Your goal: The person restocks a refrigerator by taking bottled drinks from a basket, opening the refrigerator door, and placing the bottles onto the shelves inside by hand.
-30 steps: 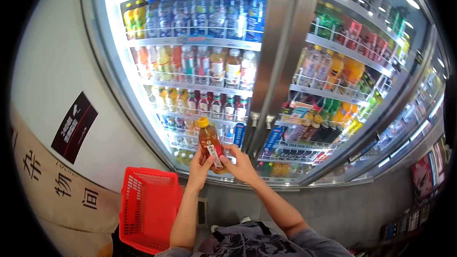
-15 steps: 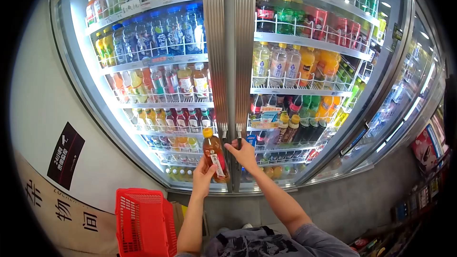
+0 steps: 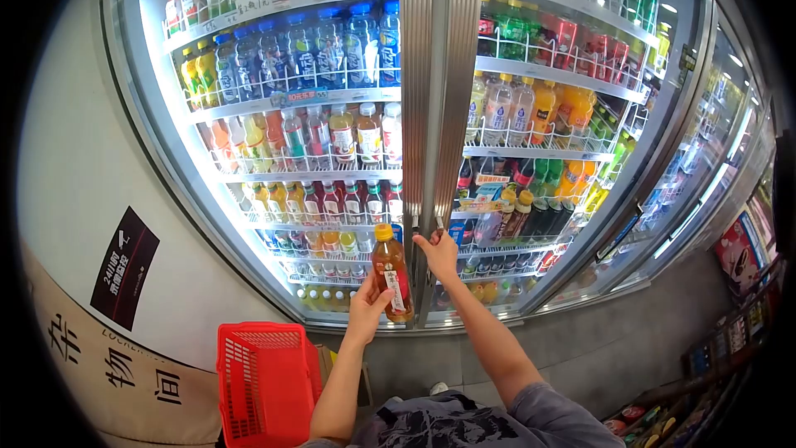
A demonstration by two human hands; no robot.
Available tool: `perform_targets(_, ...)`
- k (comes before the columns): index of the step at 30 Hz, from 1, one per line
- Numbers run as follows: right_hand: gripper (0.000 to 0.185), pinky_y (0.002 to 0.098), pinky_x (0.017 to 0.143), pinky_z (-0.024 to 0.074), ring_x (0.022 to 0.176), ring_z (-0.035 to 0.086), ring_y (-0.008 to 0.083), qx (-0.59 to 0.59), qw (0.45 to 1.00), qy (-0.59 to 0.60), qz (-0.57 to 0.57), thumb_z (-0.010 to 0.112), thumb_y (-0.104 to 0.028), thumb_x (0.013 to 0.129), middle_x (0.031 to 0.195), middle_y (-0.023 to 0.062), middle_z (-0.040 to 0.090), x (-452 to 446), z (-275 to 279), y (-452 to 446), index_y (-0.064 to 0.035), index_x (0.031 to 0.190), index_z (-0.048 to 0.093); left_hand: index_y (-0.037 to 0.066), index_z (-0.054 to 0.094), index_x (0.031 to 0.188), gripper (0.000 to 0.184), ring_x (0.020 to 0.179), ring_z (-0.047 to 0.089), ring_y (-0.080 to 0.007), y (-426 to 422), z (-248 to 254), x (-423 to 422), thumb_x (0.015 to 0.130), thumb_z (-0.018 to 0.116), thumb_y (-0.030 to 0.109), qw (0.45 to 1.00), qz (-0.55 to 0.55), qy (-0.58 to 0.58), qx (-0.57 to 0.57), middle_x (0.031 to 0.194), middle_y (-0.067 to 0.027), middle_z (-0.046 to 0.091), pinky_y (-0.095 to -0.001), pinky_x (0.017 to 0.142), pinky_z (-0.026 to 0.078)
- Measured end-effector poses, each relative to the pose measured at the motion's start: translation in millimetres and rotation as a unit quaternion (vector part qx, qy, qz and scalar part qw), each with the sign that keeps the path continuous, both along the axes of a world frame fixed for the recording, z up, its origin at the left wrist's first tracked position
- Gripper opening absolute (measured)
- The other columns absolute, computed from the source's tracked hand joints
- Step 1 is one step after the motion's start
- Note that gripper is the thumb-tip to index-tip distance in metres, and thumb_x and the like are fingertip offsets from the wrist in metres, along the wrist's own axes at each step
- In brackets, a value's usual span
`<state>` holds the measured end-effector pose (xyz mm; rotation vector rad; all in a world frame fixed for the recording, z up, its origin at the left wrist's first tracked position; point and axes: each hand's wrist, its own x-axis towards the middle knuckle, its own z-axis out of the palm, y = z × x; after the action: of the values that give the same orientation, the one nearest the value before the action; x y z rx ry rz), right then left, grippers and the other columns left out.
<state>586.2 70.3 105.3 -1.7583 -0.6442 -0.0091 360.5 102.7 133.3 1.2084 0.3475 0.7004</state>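
My left hand (image 3: 370,309) is wrapped round a bottle of amber drink (image 3: 391,270) with a yellow cap and a white and red label. The bottle is nearly upright, in front of the cooler's left glass door. To its right, my right hand (image 3: 437,255) is at the lower end of the right door's metal handle (image 3: 452,116), with its fingers closed on it. Both doors of the drinks cooler look closed, their long handles side by side. Part of the right-hand fingers' contact with the handle is hidden.
Behind the glass stand shelves of bottles (image 3: 286,54) and cans. A red shopping basket (image 3: 261,332) is at lower left, beside the wall (image 3: 75,158). More cooler doors (image 3: 688,166) run off to the right. A low rack of packaged goods (image 3: 730,348) stands at lower right.
The view has turned, so the cooler, basket and hands appear farther right. My right hand has moved up slightly against the handle's end. The bottle stays in my left hand.
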Motion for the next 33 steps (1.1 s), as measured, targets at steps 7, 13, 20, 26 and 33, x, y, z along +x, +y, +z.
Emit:
perform_targets(7, 0.057, 0.0358, 0.054, 0.0401, 0.055, 0.043, 0.0194, 0.009, 0.997, 0.014, -0.077, 0.083, -0.045, 0.073, 0.059, 0.0059, 0.047, -21.9, 0.6, -0.2, -0.0052, 0.067, 0.043, -0.001, 0.034, 0.148, 0.061, 0.121, 0.052, -0.0136, 0.2, -11.1, -29.5, 0.092, 0.060, -0.001, 0.998, -0.044, 0.004, -0.035, 0.136, -0.0077, 0.053, -0.0283, 0.104, 0.039)
perform_targets(13, 0.051, 0.0301, 0.048, 0.0303, 0.053, 0.035, 0.0097, 0.063, 0.994, 0.062, -0.072, 0.048, -0.043, 0.101, 0.059, -0.0027, 0.039, -43.9, -12.8, -34.9, -0.0085, 0.064, 0.042, 0.002, 0.034, 0.149, 0.062, 0.121, 0.052, -0.0136, -15.9, -15.0, -47.8, 0.092, 0.060, -0.001, 0.996, -0.076, -0.004, -0.055, 0.135, -0.0066, 0.054, -0.0280, 0.103, 0.040)
perform_targets(20, 0.055, 0.0336, 0.052, 0.0343, 0.055, 0.039, 0.0113, 0.108, 0.986, 0.115, -0.048, 0.042, -0.040, 0.102, 0.056, 0.0023, 0.043, -81.8, -20.8, -99.1, 0.0000, 0.065, 0.047, 0.001, 0.034, 0.149, 0.064, 0.120, 0.053, -0.0143, -55.4, -21.1, -70.4, 0.091, 0.062, 0.001, 0.996, -0.080, 0.007, -0.026, 0.133, -0.0073, 0.055, -0.0281, 0.102, 0.040)
perform_targets(26, 0.049, 0.0243, 0.048, 0.0292, 0.052, 0.038, 0.0062, 0.134, 0.982, 0.125, -0.040, 0.047, -0.037, 0.102, 0.058, -0.0044, 0.039, -119.0, -22.1, -173.2, -0.0097, 0.062, 0.042, -0.002, 0.034, 0.148, 0.064, 0.115, 0.056, -0.0144, -101.0, -9.1, -71.7, 0.091, 0.062, 0.003, 0.995, -0.095, -0.013, -0.020, 0.131, -0.0075, 0.057, -0.0282, 0.099, 0.043)
perform_targets(33, 0.050, 0.0271, 0.048, 0.0299, 0.055, 0.038, 0.0066, 0.134, 0.979, 0.129, -0.087, 0.050, -0.038, 0.101, 0.058, -0.0027, 0.041, -157.8, -25.5, -270.1, -0.0054, 0.063, 0.044, -0.001, 0.034, 0.148, 0.063, 0.116, 0.056, -0.0155, -182.7, -12.0, -82.6, 0.091, 0.062, 0.002, 0.990, -0.141, -0.013, -0.003, 0.131, -0.0076, 0.056, -0.0297, 0.101, 0.042)
